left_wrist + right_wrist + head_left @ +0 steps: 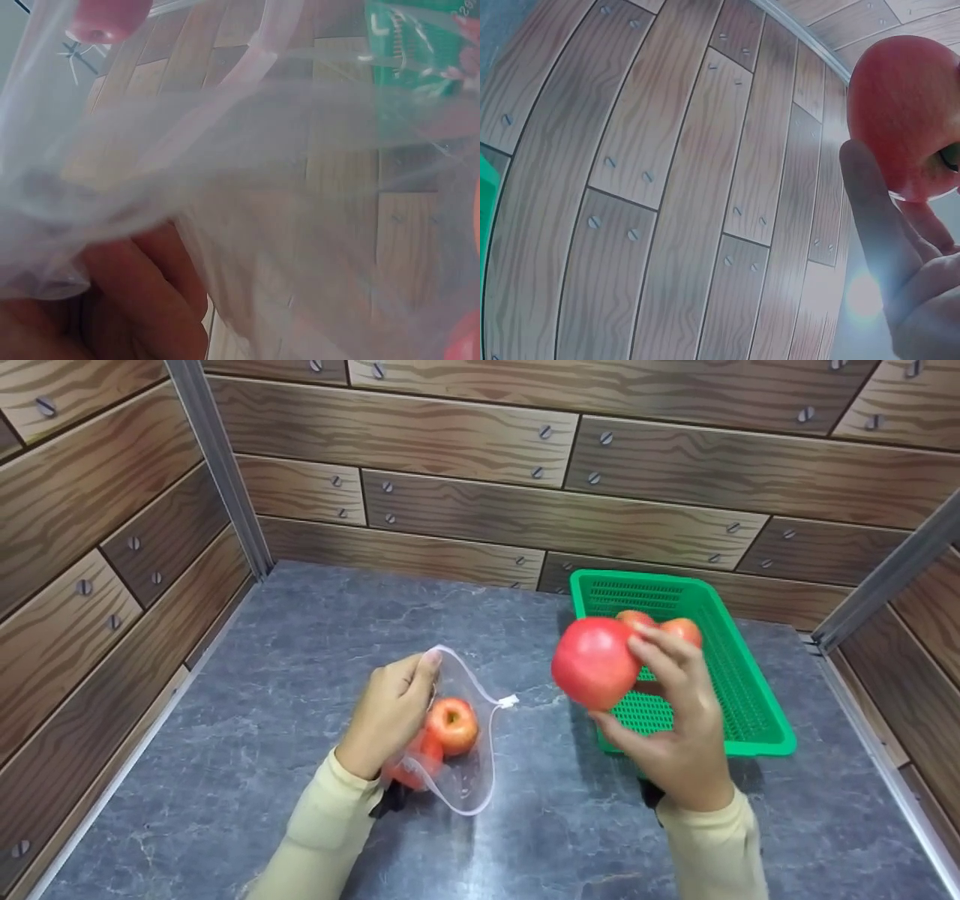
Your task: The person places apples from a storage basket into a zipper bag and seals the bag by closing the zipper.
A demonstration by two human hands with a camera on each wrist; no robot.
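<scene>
My right hand [679,720] grips a red apple [596,662] between thumb and fingers, raised at the near left side of a green basket [757,690]. The same apple [904,112] shows large in the right wrist view. With my left hand [390,712] I pinch the rim of a clear mesh bag [480,787], whose mouth hangs open toward the right. Inside the bag lie an apple [452,726] and at least one more red one [420,761], partly covered by mesh and hand. In the left wrist view, bag film [247,150] veils much of the scene.
Two more apples [681,631] sit in the basket, partly behind the right hand. A white cord toggle [508,701] is on the bag's rim. Wood-patterned walls [450,435] enclose the grey marbled tabletop [300,622] at the back and sides.
</scene>
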